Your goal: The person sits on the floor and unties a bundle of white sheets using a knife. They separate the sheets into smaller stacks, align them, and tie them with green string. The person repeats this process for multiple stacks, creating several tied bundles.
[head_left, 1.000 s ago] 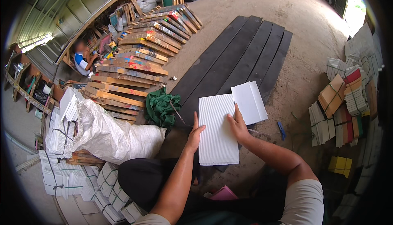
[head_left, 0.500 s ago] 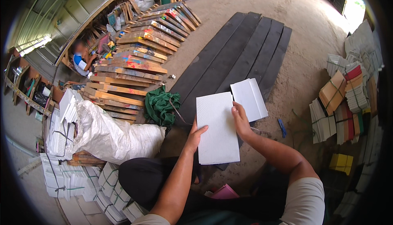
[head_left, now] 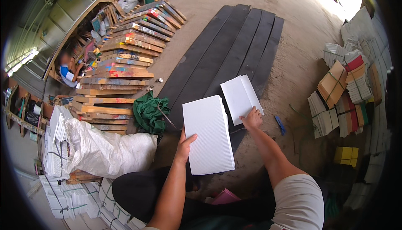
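Observation:
My left hand (head_left: 184,148) grips a stack of white, finely ribbed rectangular sheets (head_left: 208,136) by its left edge, thumb on top. This stack is held tilted above my lap. Beyond it to the right, a smaller white sheet pile (head_left: 239,96) lies on the black planks (head_left: 217,54), its sheets slightly offset. My right hand (head_left: 252,118) is at that pile's near edge, with fingers bent over it; how many sheets they pinch is hidden. On the floor to the right lies a small blue tool (head_left: 279,125), whose kind I cannot make out.
Left of the planks are a crumpled green cloth (head_left: 150,113), a white woven sack (head_left: 109,146) and a long row of paint-stained wooden frames (head_left: 121,74). Tied bundles (head_left: 322,119) and a yellow block (head_left: 346,156) stand at right. A person (head_left: 69,71) sits far left.
My right hand has left the ribbed stack and moved to the near edge of the pile on the planks. The left hand still holds its stack. The view has shifted slightly.

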{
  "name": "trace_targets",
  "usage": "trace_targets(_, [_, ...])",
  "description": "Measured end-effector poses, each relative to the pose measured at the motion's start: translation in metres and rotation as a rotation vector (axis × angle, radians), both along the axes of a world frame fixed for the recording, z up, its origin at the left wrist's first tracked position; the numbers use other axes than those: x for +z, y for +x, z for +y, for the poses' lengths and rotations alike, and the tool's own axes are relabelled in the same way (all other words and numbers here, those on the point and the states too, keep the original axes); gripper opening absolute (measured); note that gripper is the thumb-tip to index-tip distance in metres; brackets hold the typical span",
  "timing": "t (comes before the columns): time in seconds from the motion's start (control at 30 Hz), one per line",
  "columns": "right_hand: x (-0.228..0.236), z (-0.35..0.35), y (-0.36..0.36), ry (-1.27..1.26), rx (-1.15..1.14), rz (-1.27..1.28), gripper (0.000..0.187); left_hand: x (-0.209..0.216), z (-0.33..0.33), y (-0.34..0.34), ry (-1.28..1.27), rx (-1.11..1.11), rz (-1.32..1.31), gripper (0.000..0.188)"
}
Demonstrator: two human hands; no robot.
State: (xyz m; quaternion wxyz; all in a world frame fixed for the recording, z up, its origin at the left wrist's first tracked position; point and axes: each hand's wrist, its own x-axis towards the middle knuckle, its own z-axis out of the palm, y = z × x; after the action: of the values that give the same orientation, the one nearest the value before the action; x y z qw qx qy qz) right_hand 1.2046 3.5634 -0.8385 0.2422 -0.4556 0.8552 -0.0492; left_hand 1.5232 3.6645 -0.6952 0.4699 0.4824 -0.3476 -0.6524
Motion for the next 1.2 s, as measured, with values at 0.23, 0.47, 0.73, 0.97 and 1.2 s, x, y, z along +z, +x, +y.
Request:
trace_targets(0.23, [-0.051,-0.037,-0.027,-0.122,-0.112,-0.372,0.061,0.001,-0.003,0.000,0.011,0.010,0.010,0.084])
trace_targets(0.47, [-0.032,-0.029,-0.071,-0.244,-0.069,-0.248,0.073,0.002,0.002,0.012,0.009,0.029,-0.001,0.083])
trace_targets(0.73, [-0.004,-0.017,-0.056,-0.003,-0.122,-0.033,0.092,-0.010,-0.005,0.002,-0.014,0.012,0.026,0.084])
trace_targets(0.97, [0.015,-0.035,-0.052,0.028,-0.132,-0.067,0.087,-0.008,-0.004,0.002,-0.010,-0.004,0.027,0.085])
trace_targets(1.2, [0.014,-0.035,-0.055,-0.043,-0.118,-0.194,0.080,-0.006,-0.004,0.000,-0.024,0.001,0.035,0.085])
